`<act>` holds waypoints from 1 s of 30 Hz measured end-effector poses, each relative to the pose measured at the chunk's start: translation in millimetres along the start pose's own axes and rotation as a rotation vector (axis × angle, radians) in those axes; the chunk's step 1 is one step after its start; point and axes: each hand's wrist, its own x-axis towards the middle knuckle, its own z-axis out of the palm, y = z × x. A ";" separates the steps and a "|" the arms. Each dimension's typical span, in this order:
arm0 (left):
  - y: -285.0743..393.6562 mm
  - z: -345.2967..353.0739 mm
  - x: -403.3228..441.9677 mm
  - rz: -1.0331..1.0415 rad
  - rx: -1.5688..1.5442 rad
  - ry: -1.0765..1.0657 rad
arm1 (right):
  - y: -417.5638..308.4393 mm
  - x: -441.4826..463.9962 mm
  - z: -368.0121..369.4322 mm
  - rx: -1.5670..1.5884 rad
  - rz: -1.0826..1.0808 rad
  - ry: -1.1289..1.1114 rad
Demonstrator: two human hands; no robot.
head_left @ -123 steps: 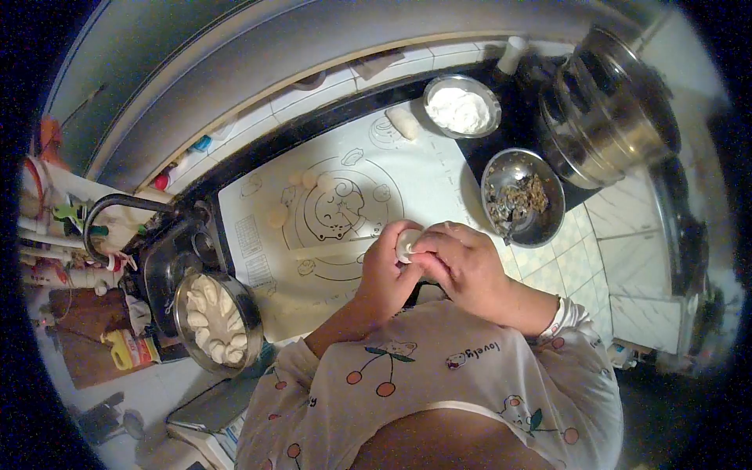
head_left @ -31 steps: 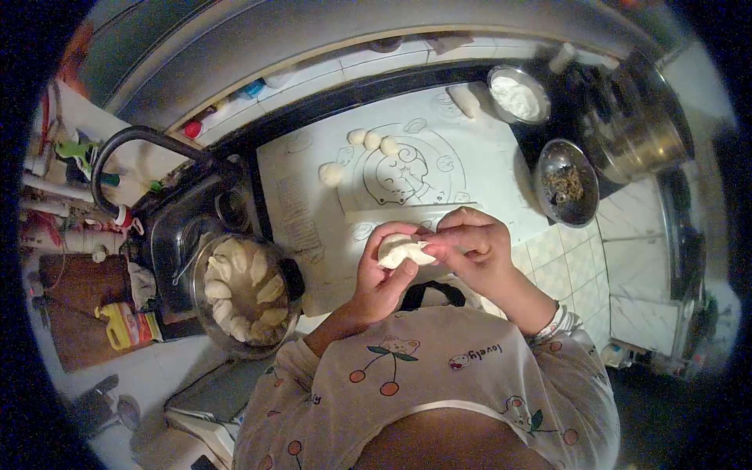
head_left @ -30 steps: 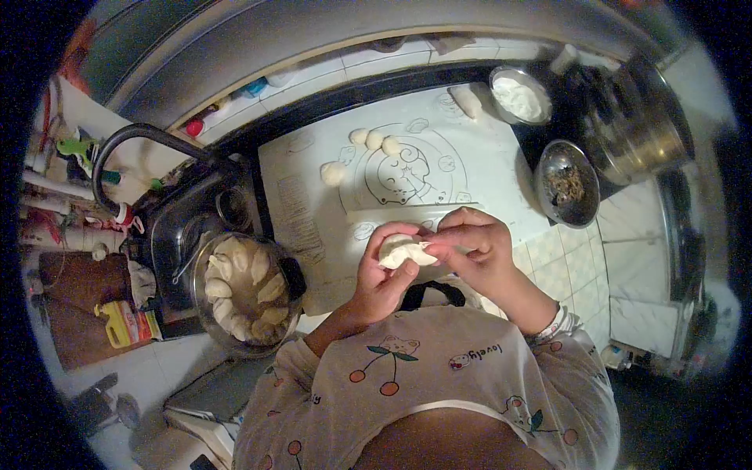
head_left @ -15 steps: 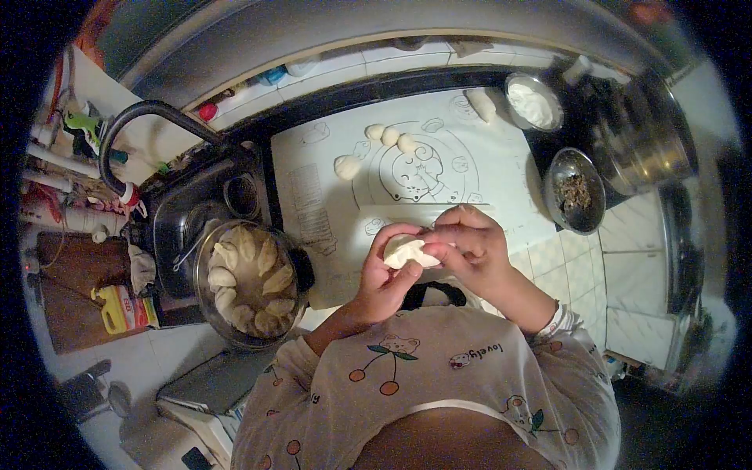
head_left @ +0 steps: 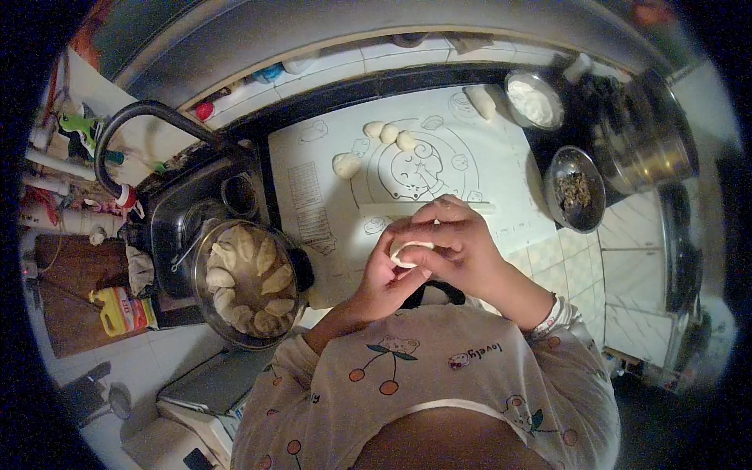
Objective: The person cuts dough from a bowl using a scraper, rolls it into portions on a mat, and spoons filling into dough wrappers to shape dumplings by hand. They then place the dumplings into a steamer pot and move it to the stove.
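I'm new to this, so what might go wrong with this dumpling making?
The dumpling between the left hand and right hand might tear if pinched too hard.
The shaped dumplings sit close together in the round pan, so they may stick to one another.
The dough balls lie uncovered on the printed mat and could dry out.

Pale dough piece [head_left: 401, 254], partly hidden, held between hands [head_left: 464, 244].
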 end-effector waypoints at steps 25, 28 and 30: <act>26.1 10.2 7.2 -0.241 -0.411 -0.023 | 10.4 -17.7 -24.3 0.051 0.261 0.213; 18.9 11.3 8.2 -0.151 -0.430 -0.022 | 5.0 -17.7 -26.7 0.079 0.281 0.226; 19.7 10.4 8.0 -0.153 -0.421 -0.024 | 2.3 -21.9 -27.6 0.095 0.283 0.230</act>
